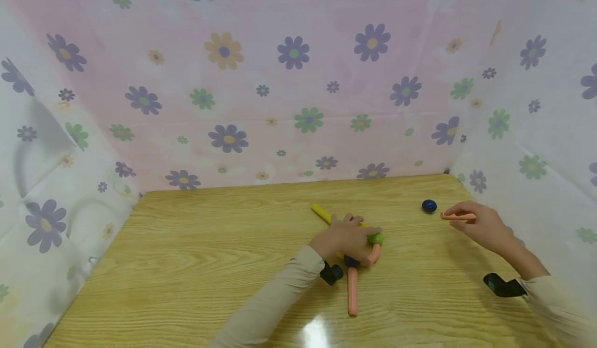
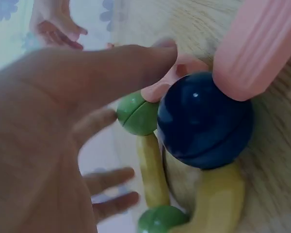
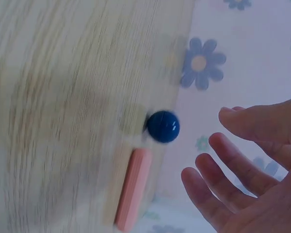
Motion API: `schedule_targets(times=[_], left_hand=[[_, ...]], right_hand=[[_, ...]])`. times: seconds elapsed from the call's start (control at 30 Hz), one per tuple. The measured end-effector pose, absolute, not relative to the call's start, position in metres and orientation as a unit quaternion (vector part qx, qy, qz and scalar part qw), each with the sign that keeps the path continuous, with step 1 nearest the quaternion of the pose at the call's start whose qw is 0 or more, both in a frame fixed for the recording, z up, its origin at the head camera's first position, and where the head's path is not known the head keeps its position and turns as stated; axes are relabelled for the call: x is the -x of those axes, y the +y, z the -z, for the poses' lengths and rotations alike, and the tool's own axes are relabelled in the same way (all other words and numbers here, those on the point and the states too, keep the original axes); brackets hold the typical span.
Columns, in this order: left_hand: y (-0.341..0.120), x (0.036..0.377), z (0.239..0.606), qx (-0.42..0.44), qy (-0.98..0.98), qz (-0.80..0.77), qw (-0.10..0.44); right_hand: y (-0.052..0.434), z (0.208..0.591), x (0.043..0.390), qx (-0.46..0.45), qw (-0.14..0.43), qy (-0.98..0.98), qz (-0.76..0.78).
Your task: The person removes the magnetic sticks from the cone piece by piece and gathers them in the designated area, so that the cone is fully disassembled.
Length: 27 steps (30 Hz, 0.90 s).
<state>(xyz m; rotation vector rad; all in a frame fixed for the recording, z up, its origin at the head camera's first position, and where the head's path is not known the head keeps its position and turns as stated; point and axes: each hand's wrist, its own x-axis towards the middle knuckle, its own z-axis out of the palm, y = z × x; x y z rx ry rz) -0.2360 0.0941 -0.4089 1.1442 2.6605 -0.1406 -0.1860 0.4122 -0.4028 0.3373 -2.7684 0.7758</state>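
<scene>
On the wood-grain tabletop (image 1: pixel 196 265) our left hand (image 1: pixel 345 238) rests flat, fingers straight, over glossy balls joined by ribbed plastic rods (image 1: pixel 353 290), while at three o'clock our right hand (image 1: pixel 480 225), fingers relaxed, touches a short pink ribbed rod (image 1: pixel 458 216) beside a loose navy ball (image 1: pixel 429 205).

Hidden and blurred bits

My left hand (image 1: pixel 345 236) covers most of the yellow stick (image 1: pixel 321 213); the right-wrist view smears the table (image 3: pixel 63 97) and pink stick (image 3: pixel 132 188).

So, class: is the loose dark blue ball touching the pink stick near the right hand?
Apart. In the head view, bare table shows between the blue ball and the pink stick; the right wrist view shows a gap too.
</scene>
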Motion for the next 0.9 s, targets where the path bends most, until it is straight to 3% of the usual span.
schedule_targets(times=[0.23,0.67,0.9], left_hand=[[0.08,0.241,0.411,-0.42,0.89,-0.039,0.176],[0.063,0.241,0.4,-0.359,0.916,-0.004,0.18],[0.054,0.24,0.413,-0.341,0.929,-0.064,0.125]], right_hand=[[0.376,0.398,0.173,-0.185,0.12,-0.939,-0.265],[0.322,0.399,0.16,-0.298,0.04,-0.897,-0.323],[0.31,0.41,0.152,-0.307,-0.028,-0.88,-0.362]])
